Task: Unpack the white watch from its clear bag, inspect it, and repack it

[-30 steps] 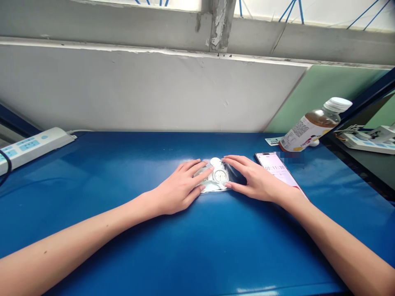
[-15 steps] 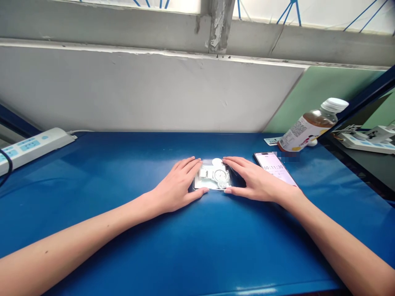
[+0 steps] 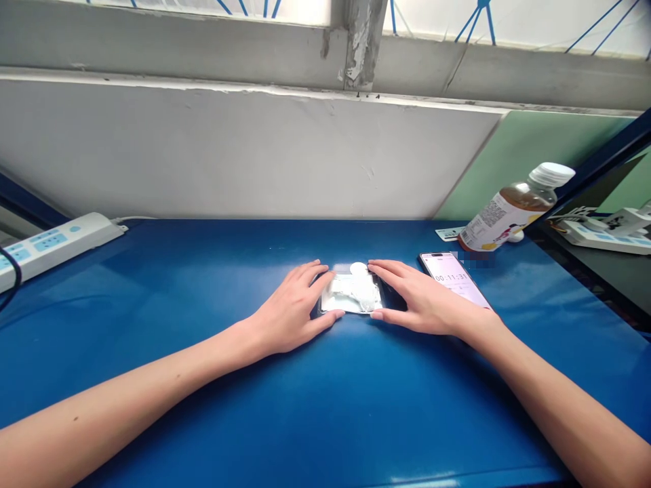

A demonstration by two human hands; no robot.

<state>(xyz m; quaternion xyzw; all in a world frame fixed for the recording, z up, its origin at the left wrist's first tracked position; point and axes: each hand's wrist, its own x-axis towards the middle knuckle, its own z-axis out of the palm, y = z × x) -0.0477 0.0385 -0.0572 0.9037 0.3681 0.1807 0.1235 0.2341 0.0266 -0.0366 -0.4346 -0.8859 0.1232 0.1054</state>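
A small clear plastic packet [image 3: 350,295] lies flat on the blue table, with a white item inside whose detail is washed out by glare. A white round tab [image 3: 359,268] shows at its far edge. On the packet's left side rests my left hand [image 3: 295,308], open, its fingers stretched toward the far corner and its thumb at the near edge. My right hand [image 3: 420,295] mirrors it on the right side, also open, with thumb and fingers apart at the near and far corners. Both hands appear to touch the packet's edges.
To the right, a phone [image 3: 452,274] showing a running timer lies partly behind my right wrist. Beyond it stand a capped drink bottle [image 3: 513,213] and a small card [image 3: 449,234]. A white power strip [image 3: 61,244] sits at far left, another [image 3: 605,237] at far right.
Both hands stay nearly where they were. The white item's round, dial-like face, visible before, is now lost in glare. The phone's timer has advanced by one second.
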